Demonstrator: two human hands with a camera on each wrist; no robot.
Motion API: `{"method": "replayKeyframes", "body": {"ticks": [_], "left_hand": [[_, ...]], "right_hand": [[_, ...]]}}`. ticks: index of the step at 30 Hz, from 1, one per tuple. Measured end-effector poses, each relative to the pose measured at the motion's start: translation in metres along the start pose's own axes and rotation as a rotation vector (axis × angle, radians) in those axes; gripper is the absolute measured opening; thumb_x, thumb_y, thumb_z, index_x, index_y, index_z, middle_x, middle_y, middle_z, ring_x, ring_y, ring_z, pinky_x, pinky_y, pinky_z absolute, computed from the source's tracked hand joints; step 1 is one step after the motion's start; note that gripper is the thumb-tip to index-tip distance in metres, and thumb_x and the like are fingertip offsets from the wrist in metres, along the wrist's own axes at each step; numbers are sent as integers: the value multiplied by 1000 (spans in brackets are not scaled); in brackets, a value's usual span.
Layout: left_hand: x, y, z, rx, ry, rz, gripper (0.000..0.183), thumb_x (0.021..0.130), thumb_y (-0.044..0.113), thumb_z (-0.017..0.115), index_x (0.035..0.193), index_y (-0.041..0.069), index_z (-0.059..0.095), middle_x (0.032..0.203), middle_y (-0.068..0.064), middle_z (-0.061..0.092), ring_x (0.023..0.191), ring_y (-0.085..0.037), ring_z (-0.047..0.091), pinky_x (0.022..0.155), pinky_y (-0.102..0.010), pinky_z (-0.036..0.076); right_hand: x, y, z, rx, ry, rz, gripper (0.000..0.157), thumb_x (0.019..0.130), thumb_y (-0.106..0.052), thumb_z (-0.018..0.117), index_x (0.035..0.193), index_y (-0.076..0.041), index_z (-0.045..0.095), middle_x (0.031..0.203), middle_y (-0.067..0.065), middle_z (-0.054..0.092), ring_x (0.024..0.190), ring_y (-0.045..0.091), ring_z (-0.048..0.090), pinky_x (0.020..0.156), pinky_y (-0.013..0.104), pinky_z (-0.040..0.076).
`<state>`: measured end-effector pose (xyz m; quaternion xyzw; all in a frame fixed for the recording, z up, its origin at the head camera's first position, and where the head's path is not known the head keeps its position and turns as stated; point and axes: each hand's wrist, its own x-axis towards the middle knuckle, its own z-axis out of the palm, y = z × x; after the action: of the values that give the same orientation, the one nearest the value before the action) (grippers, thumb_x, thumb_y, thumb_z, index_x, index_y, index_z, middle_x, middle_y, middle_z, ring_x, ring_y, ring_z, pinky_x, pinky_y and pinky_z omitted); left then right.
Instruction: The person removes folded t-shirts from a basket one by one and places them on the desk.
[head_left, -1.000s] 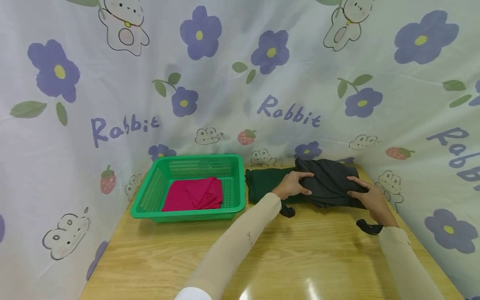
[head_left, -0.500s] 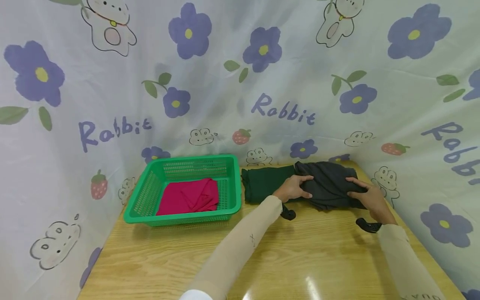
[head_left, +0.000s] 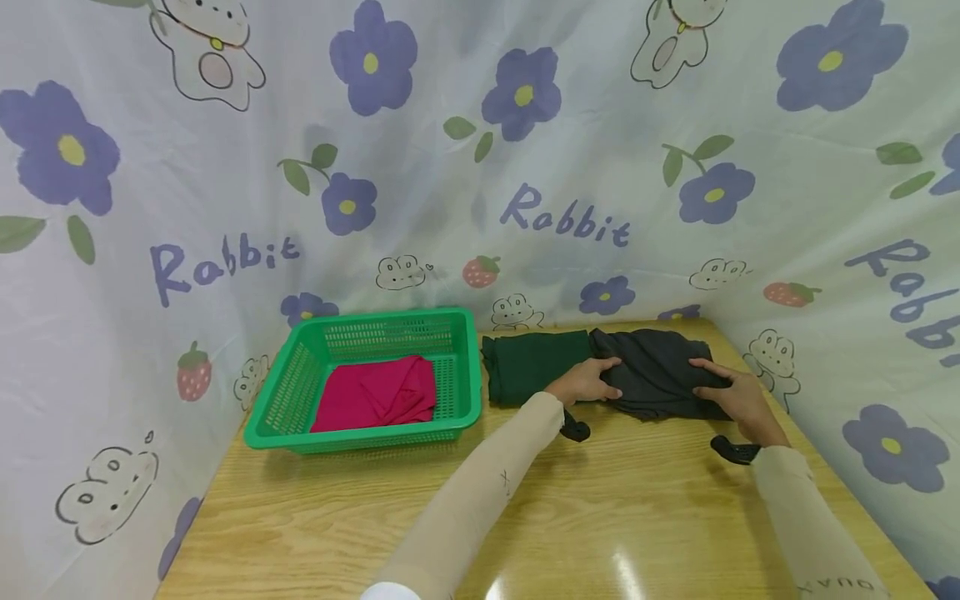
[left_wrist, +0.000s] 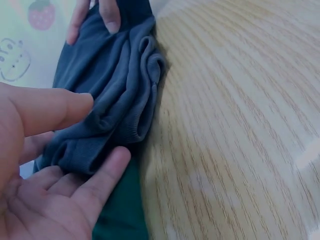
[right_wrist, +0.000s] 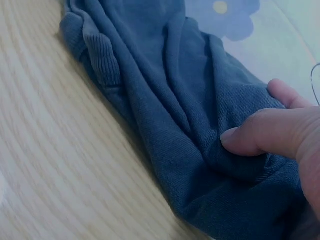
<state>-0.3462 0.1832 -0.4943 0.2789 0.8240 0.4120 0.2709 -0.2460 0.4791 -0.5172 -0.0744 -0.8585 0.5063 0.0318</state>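
A bunched dark grey garment with ribbed edges lies at the table's back right, its left end against a folded dark green cloth. My left hand holds the grey garment's left end; in the left wrist view the thumb lies above it and other fingers reach under its edge. The right hand grips the right end. The right wrist view has that thumb pressed into the fabric, with one fingertip at the far side and the other fingers hidden.
A green plastic basket stands left of the cloths, with a folded pink-red cloth inside. The wooden table reaches to a patterned curtain at the back and sides. Black straps sit below both wrists.
The grey garment has sunk lower and flatter beside the green cloth, of which more shows. Both hands keep their places on it. The head view has turned slightly.
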Motion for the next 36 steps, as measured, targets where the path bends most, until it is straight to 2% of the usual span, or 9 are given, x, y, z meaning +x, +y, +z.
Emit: {"method": "replayKeyframes", "body": {"ticks": [4,7,14,17,21,24,29,31,36], "left_hand": [[-2,2,-1,15,-14,-6,67,102,20,68,161,26,38,164,-4,36,143,-24,44,108,-41,44],[-5,3,-2,36,10,15,56,103,18,67,156,21,48,159,-5,42,137,-22,49,101,-38,48],[-17,8,-24,51,65,91,25,104,14,64,128,7,70,119,-1,64,103,-15,62,80,-30,53],[-22,7,-37,30,69,112,22,105,12,61,123,3,70,109,-3,66,94,-19,65,80,-35,56],[-30,5,-50,-17,41,127,22,106,7,57,121,-4,68,110,-16,68,97,-33,68,87,-47,57],[-37,3,-59,-45,23,136,23,106,7,56,122,-7,66,117,-23,68,99,-37,68,88,-50,56],[-51,5,-71,-58,-1,160,24,107,9,57,123,-6,66,120,-24,67,97,-36,69,88,-52,56],[-58,5,-76,-58,-15,175,24,107,9,57,124,-5,65,119,-24,67,97,-36,69,88,-53,55],[-72,3,-87,-49,-21,214,18,108,12,57,120,5,67,116,-21,68,96,-34,70,83,-46,58]], "right_hand": [[0,0,0,-5,-17,5,68,98,-18,75,158,-11,44,167,26,15,150,52,16,112,67,28],[-1,1,1,-4,-20,22,69,99,-19,73,158,-8,41,167,28,12,149,54,16,112,67,29],[-8,-6,1,-7,104,56,69,100,-34,71,155,-3,43,166,29,15,146,57,20,110,70,30],[-9,-13,1,-17,175,47,69,100,-38,70,153,-1,45,164,29,22,143,57,25,109,70,31],[-7,-25,4,-36,195,1,71,98,-44,70,151,-2,48,156,28,38,140,48,35,108,67,35],[-6,-36,10,-3,162,-36,68,98,-47,69,150,-7,50,149,21,48,131,30,49,108,57,40],[-4,-54,24,57,119,-130,53,98,-37,72,143,-14,58,127,-5,62,109,0,56,92,20,48],[-3,-61,31,70,101,-168,51,98,-34,73,142,-13,58,122,-13,61,107,-1,56,85,13,47],[-2,-78,49,78,28,-211,53,99,-34,72,144,-10,56,126,-9,59,109,0,57,86,13,48]]}}
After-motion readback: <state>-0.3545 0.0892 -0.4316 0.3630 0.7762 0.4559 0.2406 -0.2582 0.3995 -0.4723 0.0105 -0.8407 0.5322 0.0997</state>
